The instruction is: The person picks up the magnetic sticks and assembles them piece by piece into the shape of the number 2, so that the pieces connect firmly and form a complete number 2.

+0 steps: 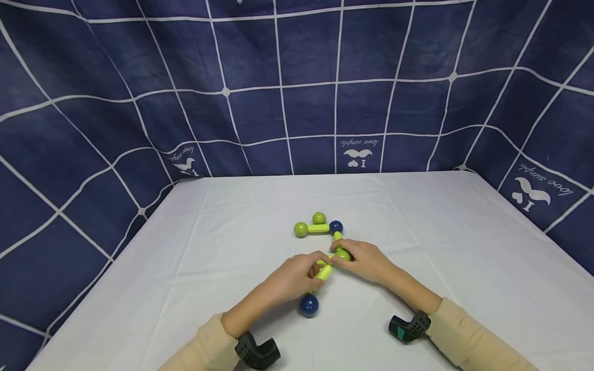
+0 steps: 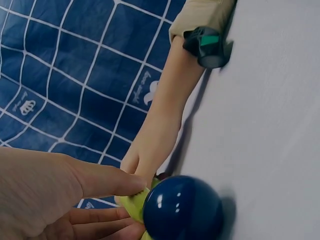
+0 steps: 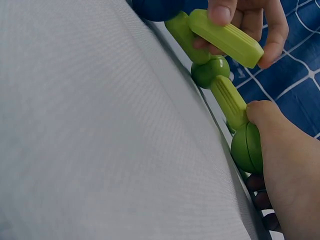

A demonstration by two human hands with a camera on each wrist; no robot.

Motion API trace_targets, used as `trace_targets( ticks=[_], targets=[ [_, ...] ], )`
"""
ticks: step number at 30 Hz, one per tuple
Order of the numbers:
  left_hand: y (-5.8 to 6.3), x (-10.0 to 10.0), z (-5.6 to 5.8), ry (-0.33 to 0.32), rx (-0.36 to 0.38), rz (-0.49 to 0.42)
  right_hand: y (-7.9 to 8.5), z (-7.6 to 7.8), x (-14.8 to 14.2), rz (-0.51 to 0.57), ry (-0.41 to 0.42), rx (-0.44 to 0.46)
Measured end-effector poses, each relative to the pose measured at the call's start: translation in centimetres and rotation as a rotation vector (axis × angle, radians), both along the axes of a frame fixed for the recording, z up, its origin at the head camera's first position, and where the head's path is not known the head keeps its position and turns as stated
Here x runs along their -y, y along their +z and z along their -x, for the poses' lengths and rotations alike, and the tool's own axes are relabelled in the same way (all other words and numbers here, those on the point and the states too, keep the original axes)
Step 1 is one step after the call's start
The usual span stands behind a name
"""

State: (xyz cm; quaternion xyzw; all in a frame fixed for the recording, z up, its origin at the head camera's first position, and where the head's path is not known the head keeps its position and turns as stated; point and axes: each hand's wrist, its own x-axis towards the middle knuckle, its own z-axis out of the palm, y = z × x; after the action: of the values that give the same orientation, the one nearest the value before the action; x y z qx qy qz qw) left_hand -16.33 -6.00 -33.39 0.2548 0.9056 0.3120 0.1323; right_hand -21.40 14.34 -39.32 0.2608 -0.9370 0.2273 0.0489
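My left hand [image 1: 297,275] pinches a yellow-green rod [image 3: 227,39] between thumb and fingers, beside a chain of rods and balls. In the right wrist view the chain shows a blue ball [image 3: 156,7], a second rod [image 3: 181,37], a green ball [image 3: 207,73] and a third rod [image 3: 230,102]. My right hand [image 1: 366,261] grips another green ball [image 3: 246,148] at that third rod's end. The near blue ball [image 1: 308,305] sits just below the left hand. Beyond the right hand, a short rod [image 1: 337,236] leads to a far blue ball [image 1: 336,227].
From the far blue ball a rod [image 1: 318,228] runs left to a green ball [image 1: 300,229]. One more green ball [image 1: 318,218] shows just behind that rod. A white cloth [image 1: 223,226] covers the table, and a dark blue checked curtain [image 1: 306,113] hangs around it.
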Motion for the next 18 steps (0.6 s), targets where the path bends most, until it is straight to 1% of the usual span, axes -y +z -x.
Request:
trace_targets(
  ticks=[4, 6, 13, 18],
  targets=[
    [-0.12, -0.28, -0.50, -0.055, -0.022, 0.002, 0.00, 0.01, 0.00, 0.003, -0.003, 0.005],
    [-0.15, -0.42, -0.66, -0.072, -0.027, 0.006, 0.04, 0.01, 0.03, 0.001, -0.006, 0.005],
    [-0.22, -0.75, -0.92, -0.086, -0.059, 0.045, -0.09, 0.05, 0.05, 0.003, -0.007, 0.006],
    [-0.36, -0.86, -0.90, -0.116, -0.078, 0.071, -0.14, -0.01, 0.08, 0.001, -0.006, 0.008]
  ],
)
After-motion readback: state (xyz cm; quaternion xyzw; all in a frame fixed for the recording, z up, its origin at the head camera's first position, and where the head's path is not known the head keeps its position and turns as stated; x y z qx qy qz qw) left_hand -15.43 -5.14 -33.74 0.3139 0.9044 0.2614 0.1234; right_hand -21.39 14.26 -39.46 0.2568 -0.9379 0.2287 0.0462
